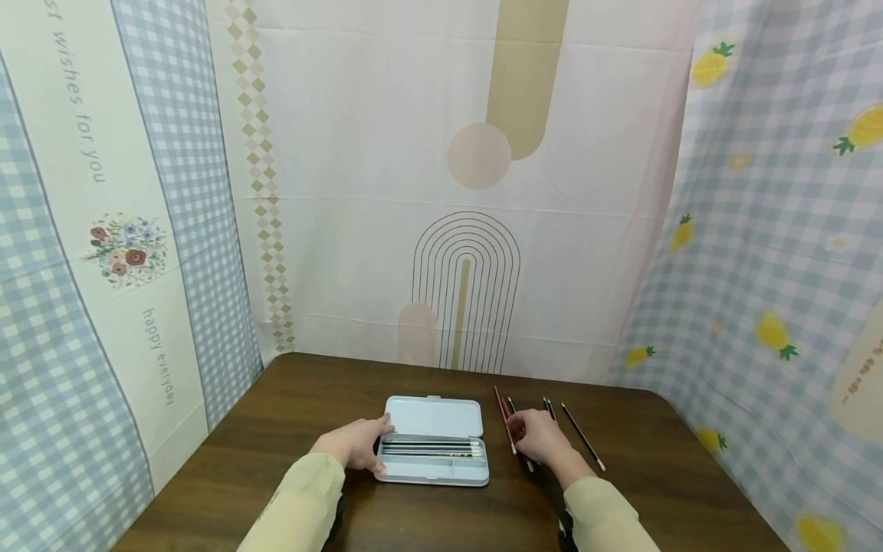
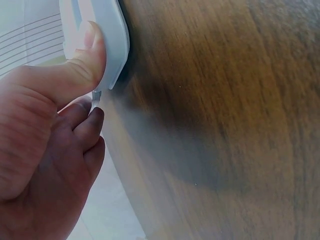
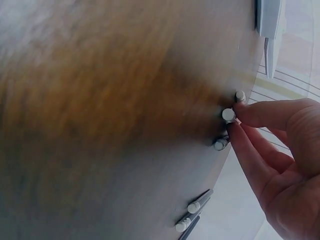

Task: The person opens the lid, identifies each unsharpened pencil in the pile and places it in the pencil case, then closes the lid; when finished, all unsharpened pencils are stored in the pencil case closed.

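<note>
A pale blue tin pencil case (image 1: 433, 482) lies on the table with its lid (image 1: 434, 417) folded back, and several dark pencils (image 1: 429, 447) lie in its rear compartment. My left hand (image 1: 355, 445) grips the case's left end, the thumb over the rim in the left wrist view. To the right of the case, my right hand (image 1: 541, 437) is among loose pencils. Its thumb and fingertips pinch a white-tipped pencil (image 3: 228, 115) near the end. A red pencil (image 1: 502, 408) lies just left of this hand. Part of the loose group is hidden under it.
Farther right, a black pencil (image 1: 583, 438) lies at a slant on the brown wooden table (image 1: 414, 521). Beyond the right hand the tips of dark pencils (image 1: 549, 406) show. Patterned cloths (image 1: 345, 192) hang behind the table and along both sides.
</note>
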A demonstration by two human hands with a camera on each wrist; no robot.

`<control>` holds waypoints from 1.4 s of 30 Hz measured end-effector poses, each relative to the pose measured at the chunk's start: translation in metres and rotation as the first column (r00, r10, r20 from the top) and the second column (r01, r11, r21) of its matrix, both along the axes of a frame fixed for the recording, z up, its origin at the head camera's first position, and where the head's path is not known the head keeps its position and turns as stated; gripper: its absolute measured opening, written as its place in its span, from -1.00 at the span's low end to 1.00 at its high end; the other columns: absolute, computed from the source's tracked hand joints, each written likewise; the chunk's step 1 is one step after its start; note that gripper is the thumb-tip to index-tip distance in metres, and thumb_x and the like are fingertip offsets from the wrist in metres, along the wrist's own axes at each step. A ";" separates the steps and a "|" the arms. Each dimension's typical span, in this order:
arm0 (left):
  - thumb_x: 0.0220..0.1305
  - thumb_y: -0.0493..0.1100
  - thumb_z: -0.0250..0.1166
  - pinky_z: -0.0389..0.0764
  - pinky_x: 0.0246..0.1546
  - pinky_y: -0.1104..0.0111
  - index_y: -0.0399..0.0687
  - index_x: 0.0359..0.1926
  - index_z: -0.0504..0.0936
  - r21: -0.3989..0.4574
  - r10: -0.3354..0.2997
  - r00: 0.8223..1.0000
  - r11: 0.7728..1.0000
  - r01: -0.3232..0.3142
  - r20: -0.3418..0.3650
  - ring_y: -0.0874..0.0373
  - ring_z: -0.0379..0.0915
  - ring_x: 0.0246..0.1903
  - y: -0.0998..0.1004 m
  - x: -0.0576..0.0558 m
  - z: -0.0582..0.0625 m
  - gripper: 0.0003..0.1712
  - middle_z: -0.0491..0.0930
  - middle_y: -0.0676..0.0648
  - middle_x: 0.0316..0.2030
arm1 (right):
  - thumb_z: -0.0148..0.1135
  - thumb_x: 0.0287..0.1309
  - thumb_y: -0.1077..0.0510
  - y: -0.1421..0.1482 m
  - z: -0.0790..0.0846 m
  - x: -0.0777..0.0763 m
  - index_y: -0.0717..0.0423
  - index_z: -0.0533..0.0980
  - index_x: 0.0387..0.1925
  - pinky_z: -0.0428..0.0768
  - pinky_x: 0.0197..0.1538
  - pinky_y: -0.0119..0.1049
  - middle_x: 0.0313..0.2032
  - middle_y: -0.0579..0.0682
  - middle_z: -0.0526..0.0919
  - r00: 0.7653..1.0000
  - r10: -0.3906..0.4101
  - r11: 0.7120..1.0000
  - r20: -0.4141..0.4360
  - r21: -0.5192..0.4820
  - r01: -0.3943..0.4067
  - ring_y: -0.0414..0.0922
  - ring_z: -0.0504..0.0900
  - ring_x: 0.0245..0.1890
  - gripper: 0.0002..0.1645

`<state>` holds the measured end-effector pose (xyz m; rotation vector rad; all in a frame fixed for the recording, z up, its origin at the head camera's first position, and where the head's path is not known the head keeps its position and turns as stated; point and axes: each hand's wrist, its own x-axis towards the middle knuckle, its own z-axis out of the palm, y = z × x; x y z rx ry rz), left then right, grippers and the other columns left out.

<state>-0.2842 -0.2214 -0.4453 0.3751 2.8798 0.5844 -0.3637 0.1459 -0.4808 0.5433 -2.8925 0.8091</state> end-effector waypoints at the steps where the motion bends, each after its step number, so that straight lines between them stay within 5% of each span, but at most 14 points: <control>1: 0.09 -0.20 0.67 0.32 0.47 -0.14 -0.16 0.45 0.56 0.001 0.001 1.000 1.000 -0.001 0.000 -0.29 0.29 0.49 0.000 0.000 0.000 -0.12 0.30 -0.22 0.58 | 0.43 -0.07 0.52 0.000 0.000 0.000 0.23 0.74 -0.07 0.68 -0.20 -0.09 -0.31 -0.04 0.70 1.000 -0.005 1.000 -0.001 0.001 0.005 -0.09 0.58 -0.32 -0.55; 42: 0.09 -0.17 0.67 0.33 0.45 -0.17 -0.10 0.46 0.57 -0.009 0.022 1.000 1.000 -0.022 -0.006 -0.30 0.29 0.49 0.001 -0.003 -0.003 -0.11 0.31 -0.19 0.58 | 0.59 -0.11 0.34 0.008 0.004 -0.004 0.16 0.79 -0.16 0.69 -0.15 -0.03 -0.32 -0.05 0.77 0.984 -0.178 0.982 -0.001 -0.060 0.177 -0.08 0.70 -0.29 -0.63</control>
